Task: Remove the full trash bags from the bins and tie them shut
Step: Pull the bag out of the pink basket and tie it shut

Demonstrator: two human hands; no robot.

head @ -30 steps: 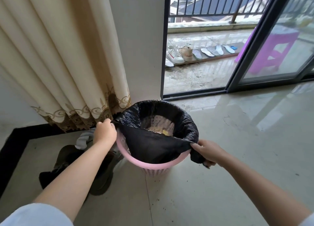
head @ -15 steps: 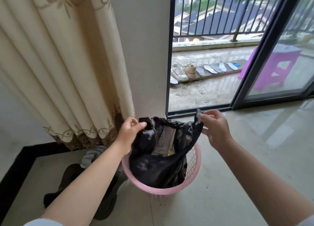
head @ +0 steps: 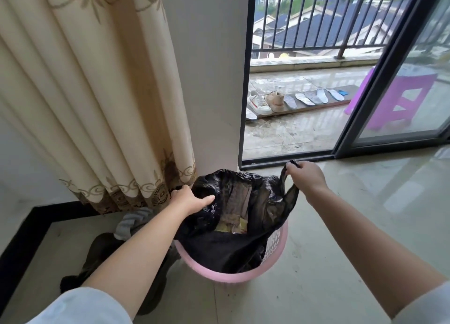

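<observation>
Tiled floor (head: 341, 226): one pink bin (head: 233, 276), one black bag (head: 226, 248), two hands.

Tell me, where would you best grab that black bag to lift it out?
By its top edge, from above, on two opposite sides. The black bag hangs loose inside the pink bin, its rim already pulled free; the left hand and right hand each grip one side.

Left of bin (head: 231, 272): dark clothes (head: 102, 258) on the floor, curtain (head: 97, 104) hanging just behind | Behind: wall column (head: 209, 80) close | Right and front: bare floor tiles (head: 341, 226), open passage | Far right: open doorway to balcony (head: 292, 133)
</observation>
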